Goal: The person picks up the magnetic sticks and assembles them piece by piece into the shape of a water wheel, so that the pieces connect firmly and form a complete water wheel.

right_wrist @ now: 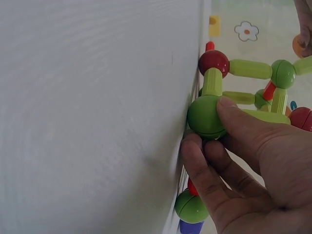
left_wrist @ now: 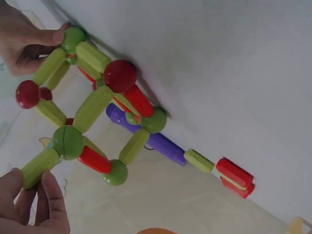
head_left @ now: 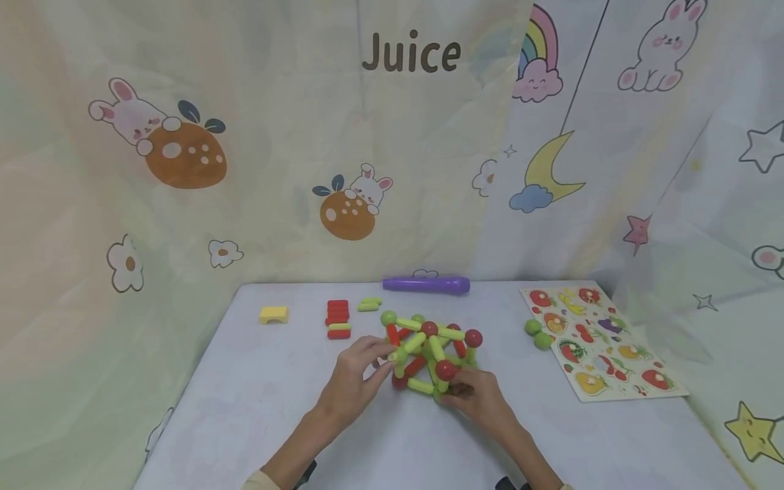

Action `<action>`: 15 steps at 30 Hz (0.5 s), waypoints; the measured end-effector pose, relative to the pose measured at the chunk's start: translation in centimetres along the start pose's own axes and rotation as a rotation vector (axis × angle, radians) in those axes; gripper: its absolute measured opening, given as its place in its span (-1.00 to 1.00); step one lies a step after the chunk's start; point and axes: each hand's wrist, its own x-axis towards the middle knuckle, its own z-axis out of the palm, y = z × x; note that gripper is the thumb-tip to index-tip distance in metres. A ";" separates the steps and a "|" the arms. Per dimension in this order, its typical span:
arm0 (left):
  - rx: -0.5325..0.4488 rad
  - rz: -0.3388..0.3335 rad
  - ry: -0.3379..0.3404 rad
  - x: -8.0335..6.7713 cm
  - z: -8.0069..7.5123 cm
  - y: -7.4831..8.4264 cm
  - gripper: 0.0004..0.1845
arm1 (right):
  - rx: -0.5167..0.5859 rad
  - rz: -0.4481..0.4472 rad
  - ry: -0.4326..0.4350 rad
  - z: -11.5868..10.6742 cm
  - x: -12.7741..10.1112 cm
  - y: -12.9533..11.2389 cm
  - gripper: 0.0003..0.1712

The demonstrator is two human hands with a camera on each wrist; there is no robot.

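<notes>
A frame of magnetic rods and balls stands in the middle of the table, built from yellow-green and red rods with green and red balls. My left hand is at its near left side. Between thumb and fingers it pinches a yellow-green rod, whose far end meets a green ball of the frame. On the near right side, my right hand holds a low green ball with thumb and fingertips, close to the tabletop. The frame covers part of the right fingers in the head view.
Behind the frame lies a purple tapered stick. Red rods, yellow-green rods and a yellow block are at the back left. To the right, loose green balls lie beside a fruit puzzle board.
</notes>
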 end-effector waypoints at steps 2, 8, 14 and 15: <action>-0.017 -0.043 0.010 0.3 0.3 0.1 -0.70 | -0.003 -0.002 0.005 -0.1 -0.1 0.0 -0.75; -0.176 -0.199 0.072 1.3 1.0 0.3 -0.81 | 0.004 -0.001 0.000 0.0 -0.1 0.0 -0.75; -0.332 -0.333 -0.031 1.5 1.4 0.7 -0.75 | -0.008 -0.012 0.003 0.0 0.0 -0.2 -0.75; -0.343 -0.345 -0.052 1.5 1.5 0.7 -0.74 | -0.013 -0.013 0.006 0.0 0.0 -0.3 -0.75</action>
